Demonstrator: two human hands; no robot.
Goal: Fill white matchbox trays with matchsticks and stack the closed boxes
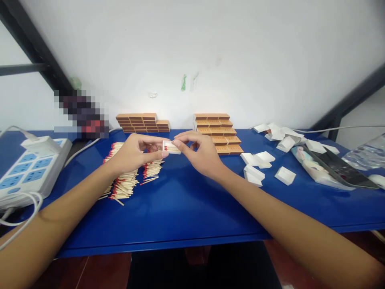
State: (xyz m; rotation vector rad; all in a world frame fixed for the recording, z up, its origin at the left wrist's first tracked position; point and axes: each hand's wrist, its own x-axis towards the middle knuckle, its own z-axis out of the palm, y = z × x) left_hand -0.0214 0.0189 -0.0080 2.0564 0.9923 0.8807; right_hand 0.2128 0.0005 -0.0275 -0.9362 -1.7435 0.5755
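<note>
Your left hand and right hand together pinch a small white tray above the blue table. Open-topped and thin-walled, it contains red-tipped matches; their number cannot be confirmed.

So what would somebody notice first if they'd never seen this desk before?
Probably the red-tipped matches heaped left of centre on the blue table. Next, in the middle, the left hand and right hand hold a small white tray with more matches inside. Behind them, near the wall, orange-brown matchboxes rise in stacks, the right one stepped like stairs.
</note>
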